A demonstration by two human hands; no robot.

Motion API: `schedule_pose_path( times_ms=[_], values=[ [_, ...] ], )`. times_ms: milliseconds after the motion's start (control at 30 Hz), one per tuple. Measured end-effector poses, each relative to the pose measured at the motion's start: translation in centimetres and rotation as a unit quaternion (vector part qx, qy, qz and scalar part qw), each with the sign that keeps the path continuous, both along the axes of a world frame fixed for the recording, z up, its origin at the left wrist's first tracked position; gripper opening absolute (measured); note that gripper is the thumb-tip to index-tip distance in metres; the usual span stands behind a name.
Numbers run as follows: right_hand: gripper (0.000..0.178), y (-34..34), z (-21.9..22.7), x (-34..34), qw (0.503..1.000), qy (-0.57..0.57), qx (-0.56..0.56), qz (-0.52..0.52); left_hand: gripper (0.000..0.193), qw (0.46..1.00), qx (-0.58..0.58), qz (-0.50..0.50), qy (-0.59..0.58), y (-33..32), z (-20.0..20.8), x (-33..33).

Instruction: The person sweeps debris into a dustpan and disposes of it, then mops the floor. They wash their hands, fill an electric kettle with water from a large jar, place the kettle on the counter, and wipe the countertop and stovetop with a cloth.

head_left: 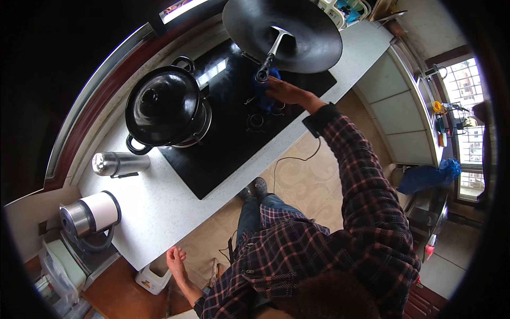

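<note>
My right hand (289,92) reaches over the front of the black glass cooktop (218,151), fingers pointing left, close to the control knobs (256,122). A dark blue, cloth-like thing (262,102) shows under and beside its fingers, partly hidden by the hand. Just above them hangs the end of a spatula (272,52) handle; the spatula rests in a large black wok (313,40) on the far right of the cooktop. Low beside the counter's front edge, my left hand (177,263) is loosely bent and holds nothing.
On the cooktop's left stands a lidded black pot (162,103). A steel flask (119,164) lies on the counter (154,223), with a kettle-like steel and white jug (95,214) nearer. A cable (297,158) hangs from my right cuff. A white stool (152,279) stands below.
</note>
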State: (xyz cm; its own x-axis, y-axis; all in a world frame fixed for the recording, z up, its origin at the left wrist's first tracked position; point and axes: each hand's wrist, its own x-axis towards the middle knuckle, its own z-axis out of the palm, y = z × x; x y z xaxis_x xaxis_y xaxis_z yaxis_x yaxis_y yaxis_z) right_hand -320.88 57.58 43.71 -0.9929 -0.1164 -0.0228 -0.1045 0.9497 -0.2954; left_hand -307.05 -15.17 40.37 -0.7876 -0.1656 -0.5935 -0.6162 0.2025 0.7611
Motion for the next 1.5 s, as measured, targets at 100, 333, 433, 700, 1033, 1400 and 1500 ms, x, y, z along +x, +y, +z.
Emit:
schedule_pose_path(
  times_ms=[100,333,433,700,1033,1400,1500],
  values=[
    [0.044,4.0,0.2,3.9,0.989,-0.076,-0.079,-0.095,0.021,1.0,0.002,0.016,-0.024,-0.2,-0.1,1.9],
    [0.031,14.4,-0.7,9.3,0.967,-0.023,0.076,-0.244,0.019,0.998,0.0,0.023,-0.063,-2.3,-0.1,2.3],
    [0.039,15.1,-3.4,6.5,0.909,-0.044,0.101,-0.403,0.019,0.997,-0.043,0.009,-0.057,-2.5,-0.7,0.9],
    [0.061,0.7,-6.5,15.9,0.975,0.049,0.076,-0.203,0.021,0.996,0.004,-0.047,-0.082,-2.0,-1.4,-1.8],
    [0.069,6.5,-6.7,15.4,0.859,0.0,0.12,-0.497,0.027,0.997,-0.023,-0.03,-0.067,-2.4,-1.5,-0.8],
    [0.047,-30.8,-0.6,10.3,0.993,-0.066,0.094,0.012,0.026,0.994,-0.007,-0.063,-0.088,-4.6,-6.1,-4.0],
    [0.043,-31.4,2.6,4.6,0.997,-0.065,0.032,0.034,0.025,0.998,0.016,-0.055,0.02,-5.1,-5.5,-2.5]
  ],
)
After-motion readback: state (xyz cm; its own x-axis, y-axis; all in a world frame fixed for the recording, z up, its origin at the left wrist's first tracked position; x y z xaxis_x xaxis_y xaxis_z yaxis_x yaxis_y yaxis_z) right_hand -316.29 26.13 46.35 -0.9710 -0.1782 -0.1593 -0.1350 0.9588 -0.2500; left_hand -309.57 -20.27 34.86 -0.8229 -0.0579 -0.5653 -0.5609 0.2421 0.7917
